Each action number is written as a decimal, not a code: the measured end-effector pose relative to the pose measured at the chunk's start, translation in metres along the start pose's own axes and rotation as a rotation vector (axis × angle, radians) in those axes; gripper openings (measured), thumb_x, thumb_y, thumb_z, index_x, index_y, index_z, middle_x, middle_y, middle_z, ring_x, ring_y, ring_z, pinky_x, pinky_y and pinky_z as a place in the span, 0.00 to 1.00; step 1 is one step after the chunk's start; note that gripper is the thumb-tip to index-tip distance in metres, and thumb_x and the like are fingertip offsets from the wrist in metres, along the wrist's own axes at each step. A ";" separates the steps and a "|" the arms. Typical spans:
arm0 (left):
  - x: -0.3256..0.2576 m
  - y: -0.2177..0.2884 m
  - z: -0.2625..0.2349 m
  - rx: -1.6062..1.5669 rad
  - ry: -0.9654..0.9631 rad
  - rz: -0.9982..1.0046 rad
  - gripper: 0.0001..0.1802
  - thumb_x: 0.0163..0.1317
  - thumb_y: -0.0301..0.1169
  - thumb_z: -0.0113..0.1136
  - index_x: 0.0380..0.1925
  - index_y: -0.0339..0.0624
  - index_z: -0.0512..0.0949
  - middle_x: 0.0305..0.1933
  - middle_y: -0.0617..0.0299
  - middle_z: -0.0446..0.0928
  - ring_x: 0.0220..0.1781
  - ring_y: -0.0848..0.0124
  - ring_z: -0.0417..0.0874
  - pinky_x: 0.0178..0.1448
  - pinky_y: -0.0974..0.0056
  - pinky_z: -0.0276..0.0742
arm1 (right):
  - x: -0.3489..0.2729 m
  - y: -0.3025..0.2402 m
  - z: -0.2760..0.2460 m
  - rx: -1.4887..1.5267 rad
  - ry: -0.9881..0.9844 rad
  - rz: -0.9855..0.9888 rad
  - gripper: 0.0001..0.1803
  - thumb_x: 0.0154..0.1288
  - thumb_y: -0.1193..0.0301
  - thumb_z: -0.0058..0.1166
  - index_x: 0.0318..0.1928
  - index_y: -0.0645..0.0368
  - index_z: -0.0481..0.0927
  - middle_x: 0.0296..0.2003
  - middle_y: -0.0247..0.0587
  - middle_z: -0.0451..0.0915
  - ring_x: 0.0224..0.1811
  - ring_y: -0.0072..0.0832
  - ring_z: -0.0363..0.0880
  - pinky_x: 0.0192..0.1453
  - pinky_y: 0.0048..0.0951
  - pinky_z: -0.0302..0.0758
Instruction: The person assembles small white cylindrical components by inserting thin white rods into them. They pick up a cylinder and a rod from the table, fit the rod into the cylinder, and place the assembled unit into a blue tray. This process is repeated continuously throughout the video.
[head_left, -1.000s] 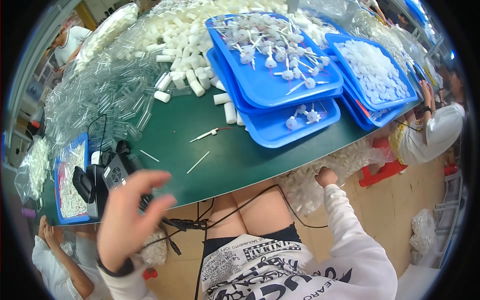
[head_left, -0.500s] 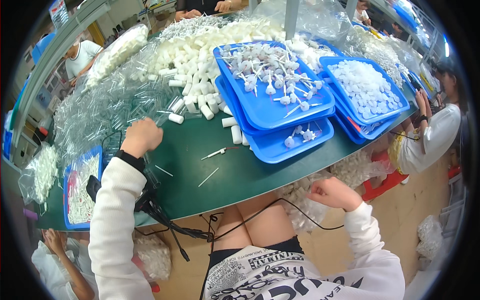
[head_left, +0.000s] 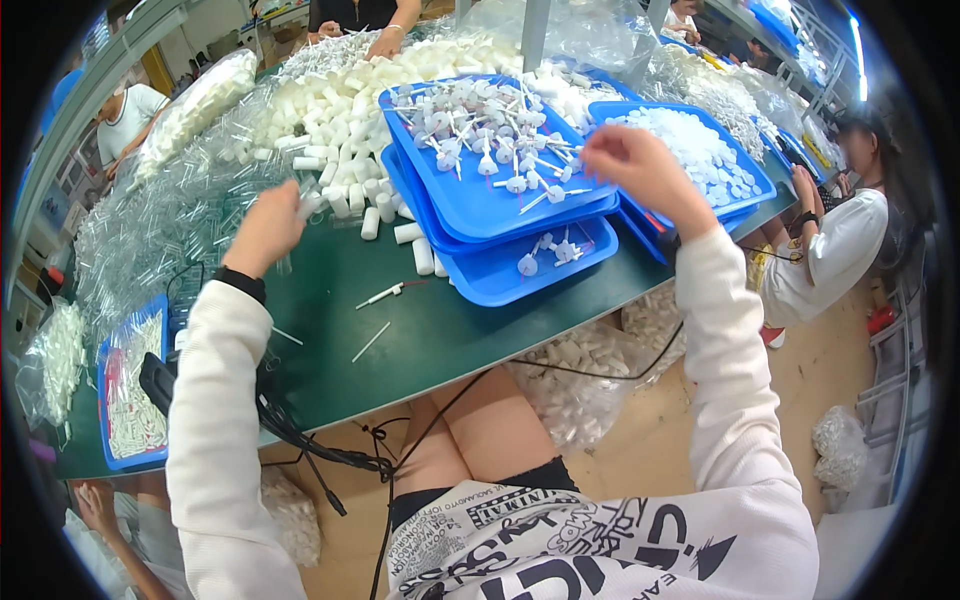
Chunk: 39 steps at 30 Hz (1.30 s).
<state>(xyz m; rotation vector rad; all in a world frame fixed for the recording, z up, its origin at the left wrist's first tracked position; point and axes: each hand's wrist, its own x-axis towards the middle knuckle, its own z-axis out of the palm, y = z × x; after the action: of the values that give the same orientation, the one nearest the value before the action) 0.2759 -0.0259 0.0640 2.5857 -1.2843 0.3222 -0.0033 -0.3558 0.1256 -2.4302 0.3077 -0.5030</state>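
My left hand (head_left: 270, 230) is closed at the near edge of a heap of clear plastic tubes (head_left: 140, 225). Something pale and see-through shows at its fingertips, too unclear to name. Over the right rim of the top blue tray (head_left: 470, 215) reaches my right hand (head_left: 640, 170), fingers apart and bent, close to white stemmed pieces with round caps (head_left: 515, 185). Beside that hand, another blue tray holds white discs (head_left: 705, 160). On the green table lie a thin white stick (head_left: 371, 342) and a white stick with a red tip (head_left: 385, 295).
White foam-like cylinders (head_left: 330, 130) form a big pile behind. Lower in the stack, a blue tray (head_left: 500, 290) holds a few capped pieces. Black cables (head_left: 330, 450) run along the table's front edge. At the left stands a tray of small white parts (head_left: 135, 400). Other people sit around.
My right hand has risen from beside the table's front edge to the tray stack, its fingers spreading. The left hand stays by the tubes, now with something pale at its fingertips. The view has shifted.
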 end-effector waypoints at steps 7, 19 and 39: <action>-0.034 0.051 -0.077 -0.437 0.022 -0.259 0.12 0.49 0.29 0.56 0.30 0.33 0.68 0.24 0.55 0.73 0.30 0.63 0.80 0.36 0.62 0.76 | 0.053 0.057 0.003 -0.458 -0.008 0.016 0.14 0.53 0.64 0.58 0.38 0.58 0.81 0.32 0.44 0.81 0.35 0.38 0.79 0.41 0.32 0.74; -0.178 0.174 -0.078 -1.718 -0.301 -0.293 0.13 0.56 0.12 0.51 0.29 0.39 0.60 0.45 0.44 0.74 0.45 0.65 0.80 0.50 0.63 0.77 | -0.045 -0.023 0.011 -0.291 0.454 -0.171 0.09 0.57 0.71 0.56 0.37 0.61 0.78 0.29 0.44 0.80 0.29 0.35 0.80 0.34 0.29 0.74; -0.196 0.187 0.001 -1.376 0.178 -0.198 0.19 0.46 0.12 0.64 0.18 0.39 0.62 0.44 0.44 0.79 0.46 0.62 0.81 0.46 0.64 0.78 | -0.144 -0.065 0.106 0.460 -0.130 -0.362 0.13 0.46 0.81 0.62 0.36 0.60 0.81 0.32 0.39 0.78 0.29 0.28 0.76 0.30 0.25 0.72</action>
<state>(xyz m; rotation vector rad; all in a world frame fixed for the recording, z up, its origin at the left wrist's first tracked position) 0.0105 0.0117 0.0257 1.4102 -0.7035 -0.2950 -0.0817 -0.2001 0.0483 -2.0538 -0.2829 -0.5013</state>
